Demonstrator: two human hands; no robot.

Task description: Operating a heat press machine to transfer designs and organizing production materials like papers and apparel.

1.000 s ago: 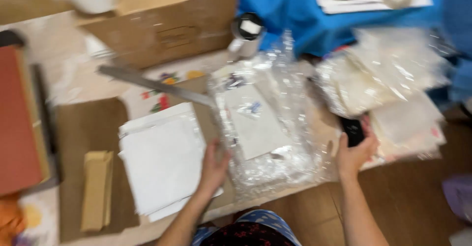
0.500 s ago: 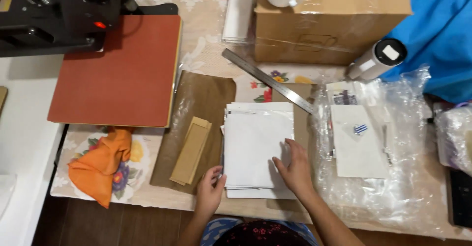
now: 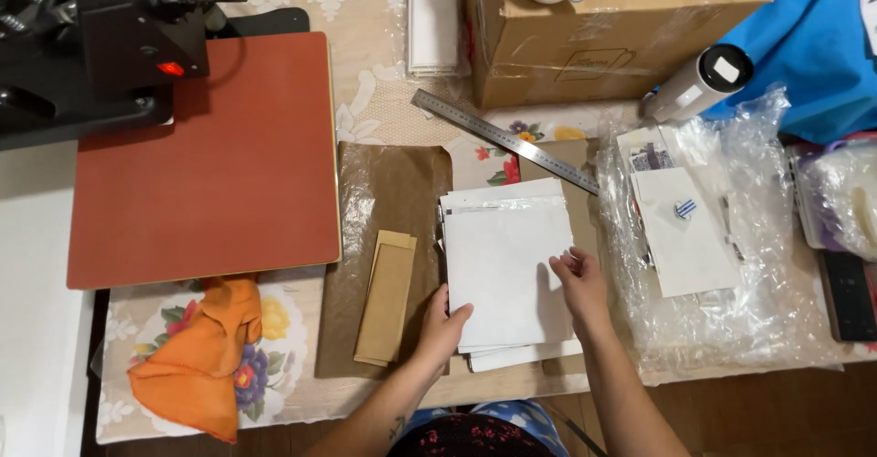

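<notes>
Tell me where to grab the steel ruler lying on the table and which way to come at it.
Take the steel ruler near its upper-left end, pinching across its narrow width from above. It lies flat and slanted, and that end sits on open tablecloth. The lower-right end runs in beside the paper stack and plastic bags, so a grip there looks cramped.

The stack of white sheets (image 3: 507, 270) looks like matt paper, smooth and flat. To its left lies a brown sheet (image 3: 388, 238) of wrinkled, slightly shiny baking-type paper, with a folded strip (image 3: 385, 297) of dull tan paper on it. The ruler (image 3: 502, 140) at the far side is brushed metal. At the right, crinkled clear plastic bags (image 3: 731, 274) gleam. The red pad (image 3: 206, 160) at the left looks matt and rubbery; the orange cloth (image 3: 201, 352) is soft fabric. The box (image 3: 603, 42) is plain cardboard.
</notes>
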